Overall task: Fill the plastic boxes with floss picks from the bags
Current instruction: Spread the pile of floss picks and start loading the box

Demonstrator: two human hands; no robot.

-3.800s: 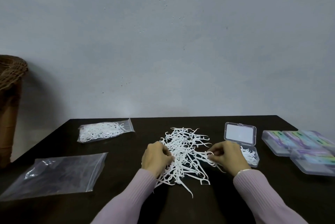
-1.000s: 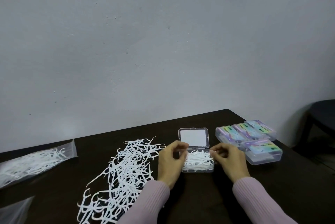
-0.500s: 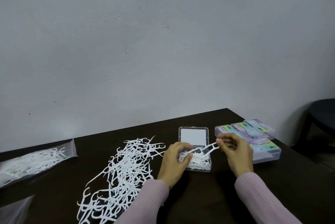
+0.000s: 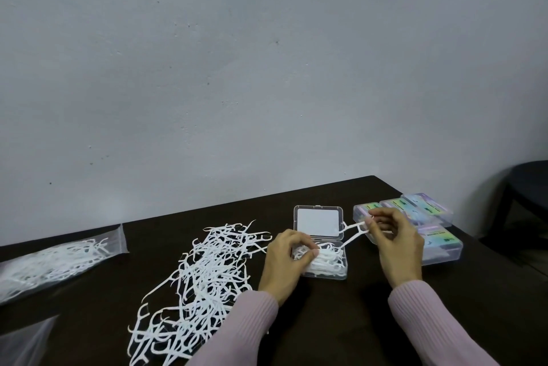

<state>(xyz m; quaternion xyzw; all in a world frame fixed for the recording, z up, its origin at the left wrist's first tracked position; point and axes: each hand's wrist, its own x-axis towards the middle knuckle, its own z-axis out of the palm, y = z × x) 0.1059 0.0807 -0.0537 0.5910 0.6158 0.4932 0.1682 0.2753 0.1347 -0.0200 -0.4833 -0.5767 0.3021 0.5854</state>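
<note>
The dark brown worktop (image 4: 341, 321) fills the lower part of the frame, and everything is laid out within arm's reach. A loose heap of white plastic floss picks (image 4: 207, 273) sprawls at lower centre, spread thin, I'd guess so single picks come away easily. A clear plastic bag still full of picks (image 4: 56, 259) lies at the far left edge, kept as reserve. At right sits a cluster of closed clear boxes with pastel labels (image 4: 427, 229), apparently finished and parked aside. Just left of them, the open clear plastic box (image 4: 321, 262) rests with its lid tipped back, already well filled. The left hand (image 4: 286, 262) presses its curled fingers on the picks inside, likely holding them flat. The right hand (image 4: 394, 244) pinches a couple of stray picks (image 4: 354, 232) between thumb and fingers, lifted over the box's right rim.
</note>
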